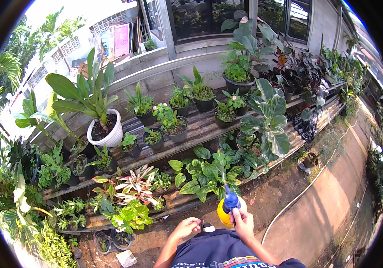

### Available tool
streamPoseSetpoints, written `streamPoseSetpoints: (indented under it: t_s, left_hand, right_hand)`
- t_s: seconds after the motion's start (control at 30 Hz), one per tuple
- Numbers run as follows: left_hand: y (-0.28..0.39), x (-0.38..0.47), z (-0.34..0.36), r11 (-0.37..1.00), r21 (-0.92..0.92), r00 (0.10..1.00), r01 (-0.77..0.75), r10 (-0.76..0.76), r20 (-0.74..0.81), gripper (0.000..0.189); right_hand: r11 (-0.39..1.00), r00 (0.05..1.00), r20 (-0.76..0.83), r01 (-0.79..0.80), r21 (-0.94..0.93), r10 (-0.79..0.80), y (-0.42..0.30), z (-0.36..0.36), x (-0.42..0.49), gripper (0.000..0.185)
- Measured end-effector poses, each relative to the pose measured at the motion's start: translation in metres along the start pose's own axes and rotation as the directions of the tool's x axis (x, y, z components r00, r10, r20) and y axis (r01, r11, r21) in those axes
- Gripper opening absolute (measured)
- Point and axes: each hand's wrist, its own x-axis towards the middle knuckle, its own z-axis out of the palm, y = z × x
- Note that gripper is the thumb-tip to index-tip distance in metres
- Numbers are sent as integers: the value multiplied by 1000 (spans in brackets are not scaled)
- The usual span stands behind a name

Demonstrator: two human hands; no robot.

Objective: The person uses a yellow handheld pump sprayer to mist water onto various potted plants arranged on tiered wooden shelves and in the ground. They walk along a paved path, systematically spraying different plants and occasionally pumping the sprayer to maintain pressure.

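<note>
A pump spray bottle with a yellow tank [223, 216] and a blue head hangs in front of my body, its nozzle pointing at the plants. My right hand [243, 222] is closed around the blue handle. To the left of the bottle, my left hand [187, 227] has its fingers loosely curled and holds nothing. Just beyond the nozzle grows a leafy plant with broad green leaves [208, 171], on the lower tier. A fine spray seems to come from the nozzle tip. Left of it stands a pink-and-white striped plant [138, 186].
Tiered corrugated shelves [191, 150] carry many potted plants, among them a white ribbed pot [114, 134] and a tall variegated plant [268, 124]. A pale hose [298, 197] curves along the path at right. Clear plastic pots [121, 246] stand on the ground at lower left.
</note>
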Motion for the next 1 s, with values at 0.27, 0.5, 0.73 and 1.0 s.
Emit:
streamPoseSetpoints:
  t_s: [0.27,0.5,0.73,1.0]
  left_hand:
    - [-5,-1,-17,999,35,994,-6,2,106,31]
    - [-22,-28,-71,992,107,995,62,-70,68,36]
    - [-17,-41,-101,995,80,992,51,-60,115,34]
    - [-12,-38,-122,991,132,975,-22,-8,221,30]
  right_hand:
    - [996,972,-222,87,24,-80,-2,9,-19,38]
    - [988,948,-298,139,64,-114,-1,54,-45,37]
    - [986,936,-313,164,-24,-163,-7,102,-67,32]
    - [980,889,-419,197,-13,-184,-1,138,-88,35]
